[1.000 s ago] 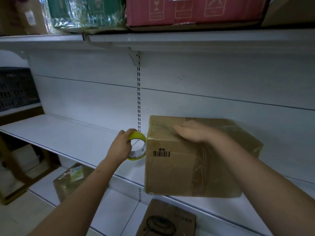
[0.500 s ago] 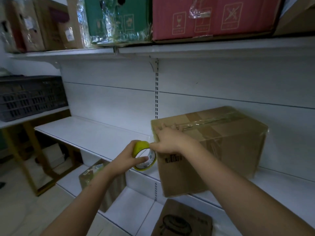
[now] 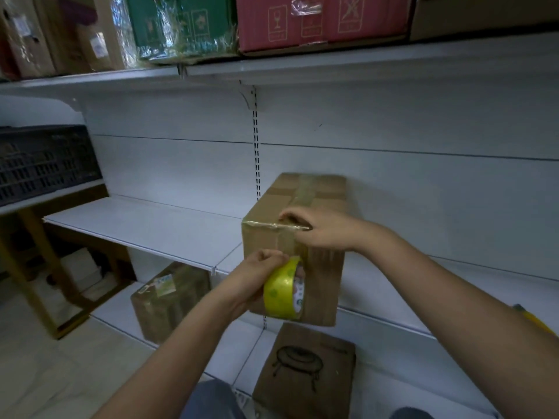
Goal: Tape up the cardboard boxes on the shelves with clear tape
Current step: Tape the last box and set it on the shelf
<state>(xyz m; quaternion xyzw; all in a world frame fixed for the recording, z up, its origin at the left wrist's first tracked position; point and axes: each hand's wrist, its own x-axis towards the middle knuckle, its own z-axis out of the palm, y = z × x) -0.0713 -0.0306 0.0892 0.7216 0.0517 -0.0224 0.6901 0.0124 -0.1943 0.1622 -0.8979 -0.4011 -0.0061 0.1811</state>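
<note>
Cardboard box [image 3: 295, 246], centre frame on the middle shelf [image 3: 145, 226], now turned end-on; left hand [image 3: 257, 275] grips the tape roll [image 3: 282, 290] against its front; right hand [image 3: 320, 228], fingers curled, presses the top edge; taping continues down the front.

The cardboard box [image 3: 298, 246] has been turned, its narrow end now near. The left hand [image 3: 257, 276] has carried the tape roll [image 3: 283, 290] from the box's left onto its near face, and the right hand [image 3: 320, 228] has shifted to the top near edge, apparently pressing tape.
</note>
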